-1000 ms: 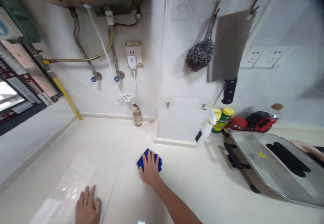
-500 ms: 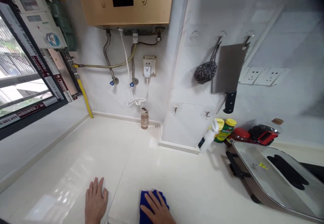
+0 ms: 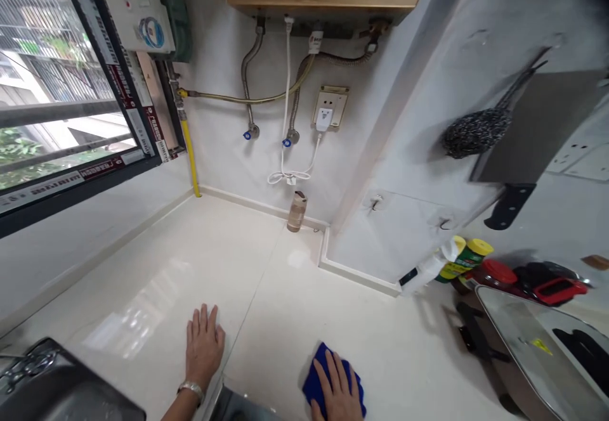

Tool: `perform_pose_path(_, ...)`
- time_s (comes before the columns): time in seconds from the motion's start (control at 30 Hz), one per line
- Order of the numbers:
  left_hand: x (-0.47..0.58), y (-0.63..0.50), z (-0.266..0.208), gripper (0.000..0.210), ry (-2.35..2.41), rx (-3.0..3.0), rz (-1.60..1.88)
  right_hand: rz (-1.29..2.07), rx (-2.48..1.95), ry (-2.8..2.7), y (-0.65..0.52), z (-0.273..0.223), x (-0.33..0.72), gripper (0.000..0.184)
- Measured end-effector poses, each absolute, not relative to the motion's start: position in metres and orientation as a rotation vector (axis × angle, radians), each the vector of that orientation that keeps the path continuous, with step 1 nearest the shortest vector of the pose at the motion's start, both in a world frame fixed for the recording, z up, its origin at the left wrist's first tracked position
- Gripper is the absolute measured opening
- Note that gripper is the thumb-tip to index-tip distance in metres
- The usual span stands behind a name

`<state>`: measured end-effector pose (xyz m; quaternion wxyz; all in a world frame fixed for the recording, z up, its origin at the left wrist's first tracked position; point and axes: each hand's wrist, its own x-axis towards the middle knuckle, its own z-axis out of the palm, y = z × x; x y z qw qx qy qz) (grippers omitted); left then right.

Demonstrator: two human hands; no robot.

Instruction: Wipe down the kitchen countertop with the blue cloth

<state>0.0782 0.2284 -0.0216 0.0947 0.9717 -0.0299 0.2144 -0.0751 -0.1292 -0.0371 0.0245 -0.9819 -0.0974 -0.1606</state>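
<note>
On the pale countertop (image 3: 157, 262), your right hand (image 3: 339, 388) lies flat, fingers spread, pressing a blue cloth (image 3: 316, 380) near the front edge. Your left hand (image 3: 203, 345) rests open, palm down on the bare surface, well apart from the cloth, a metal watch (image 3: 191, 388) on its wrist. Back in the corner stands a small brown bottle (image 3: 297, 211) against the wall. To your right, a white spray bottle (image 3: 425, 271) leans beside yellow-capped jars (image 3: 466, 257).
</note>
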Motion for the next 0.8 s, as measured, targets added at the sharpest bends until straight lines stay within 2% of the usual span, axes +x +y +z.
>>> perform_pose_path(0.2,0.077,0.228,-0.02,0.052,-0.088,2.88,0.638,-0.25,-2.806,-0.305,-0.035,-0.008,-0.002,0.073)
perform_pose_path(0.37,0.076,0.228,-0.018,0.052,-0.075,2.892,0.614,-0.234,-2.654,-0.419,0.003,0.007,0.029,0.055)
perform_pose_path(0.5,0.076,0.228,-0.021,0.053,-0.069,2.865,0.608,-0.303,-2.569,-0.427,0.0,0.015,0.032,0.045)
perform_pose_path(0.67,0.078,0.24,-0.033,0.052,-0.084,2.794,0.637,-0.441,-2.508,-0.357,-0.033,0.028,0.018,0.047)
perform_pose_path(0.8,0.075,0.229,-0.032,0.046,-0.179,2.716,0.681,-0.549,-2.49,-0.23,-0.087,0.009,-0.027,0.044)
